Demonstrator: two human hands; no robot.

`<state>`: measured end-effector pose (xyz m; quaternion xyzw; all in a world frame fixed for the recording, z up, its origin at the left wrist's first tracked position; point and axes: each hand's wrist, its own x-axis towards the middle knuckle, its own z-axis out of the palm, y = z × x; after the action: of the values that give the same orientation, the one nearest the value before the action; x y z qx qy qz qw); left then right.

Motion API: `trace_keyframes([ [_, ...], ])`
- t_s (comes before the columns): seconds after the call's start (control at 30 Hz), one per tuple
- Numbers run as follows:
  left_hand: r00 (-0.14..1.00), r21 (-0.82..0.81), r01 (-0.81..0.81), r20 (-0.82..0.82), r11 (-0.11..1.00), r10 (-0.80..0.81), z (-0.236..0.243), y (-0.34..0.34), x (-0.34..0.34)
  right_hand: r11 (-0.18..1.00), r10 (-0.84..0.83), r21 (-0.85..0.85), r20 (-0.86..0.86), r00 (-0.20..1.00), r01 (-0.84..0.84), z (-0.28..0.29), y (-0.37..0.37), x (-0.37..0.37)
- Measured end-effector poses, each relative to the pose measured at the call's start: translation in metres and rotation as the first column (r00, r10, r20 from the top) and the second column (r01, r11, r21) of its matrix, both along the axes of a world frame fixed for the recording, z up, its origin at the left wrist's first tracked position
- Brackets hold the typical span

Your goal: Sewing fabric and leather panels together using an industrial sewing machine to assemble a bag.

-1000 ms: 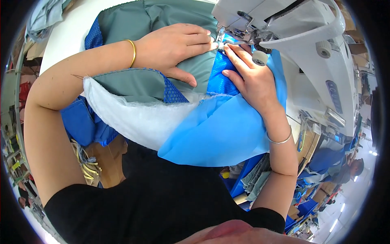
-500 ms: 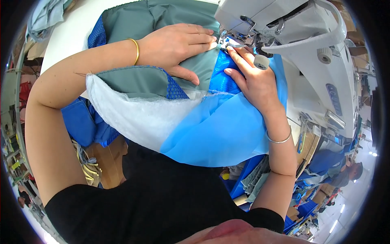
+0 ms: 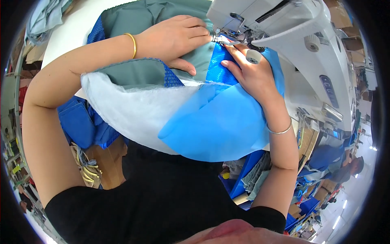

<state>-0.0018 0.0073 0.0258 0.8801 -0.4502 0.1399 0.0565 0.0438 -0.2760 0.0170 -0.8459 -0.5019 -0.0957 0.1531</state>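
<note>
My left hand [image 3: 176, 38] lies flat on grey-green fabric [image 3: 134, 18], fingers slightly apart, their tips beside the presser foot [image 3: 217, 37] of a white sewing machine [image 3: 304, 61]. My right hand [image 3: 254, 75] rests with fingers extended and thumb apart on shiny blue fabric [image 3: 217, 65], its fingertips at the foot, partly hidden by machine parts. A folded grey-green flap with blue mesh edging [image 3: 126, 71], white fluffy padding [image 3: 126, 110] and a sheer light-blue sheet [image 3: 215, 122] spread across the foreground between my forearms.
A white table [image 3: 61, 36] carries pale grey-blue cloth [image 3: 44, 16] at upper left. Blue fabric pieces [image 3: 77, 120] and a bundle of yellow-tipped straps [image 3: 85, 166] hang left. A blue bin [image 3: 235, 183] holds grey pieces at lower right; a co-worker [image 3: 351, 166] is beyond.
The machine, fabric and my hands appear slightly higher and farther left in the picture. The light-blue sheet's folds have shifted, showing a rounded left edge. Both hands remain on the fabric.
</note>
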Motion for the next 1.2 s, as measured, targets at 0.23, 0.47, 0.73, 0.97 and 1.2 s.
trace_keyframes([
  [0.23, 0.952, 0.077, 0.296, -0.109, 0.952, -0.287, 0.001, -0.025, -0.048, 0.996, 0.012, -0.094, 0.081, 0.997, -0.004, 0.028, -0.001, -0.028],
  [0.47, 0.987, 0.067, 0.16, 0.02, 0.985, -0.162, 0.004, -0.033, -0.058, 0.984, 0.135, -0.12, 0.018, 0.991, -0.132, 0.025, -0.008, -0.069],
  [0.73, 0.976, -0.253, -0.115, -0.207, 0.961, 0.062, -0.013, -0.031, -0.046, 0.993, 0.089, -0.078, -0.063, 0.994, -0.094, 0.025, 0.003, -0.065],
  [0.97, 0.988, -0.289, -0.154, -0.062, 0.945, 0.142, -0.023, -0.029, -0.042, 0.994, -0.111, 0.014, 0.058, 0.992, 0.11, 0.004, 0.008, -0.052],
  [1.2, 0.972, -0.076, -0.214, -0.111, 0.974, 0.205, -0.013, -0.02, -0.04, 0.988, -0.098, -0.119, 0.043, 0.994, 0.102, 0.008, 0.007, -0.049],
])
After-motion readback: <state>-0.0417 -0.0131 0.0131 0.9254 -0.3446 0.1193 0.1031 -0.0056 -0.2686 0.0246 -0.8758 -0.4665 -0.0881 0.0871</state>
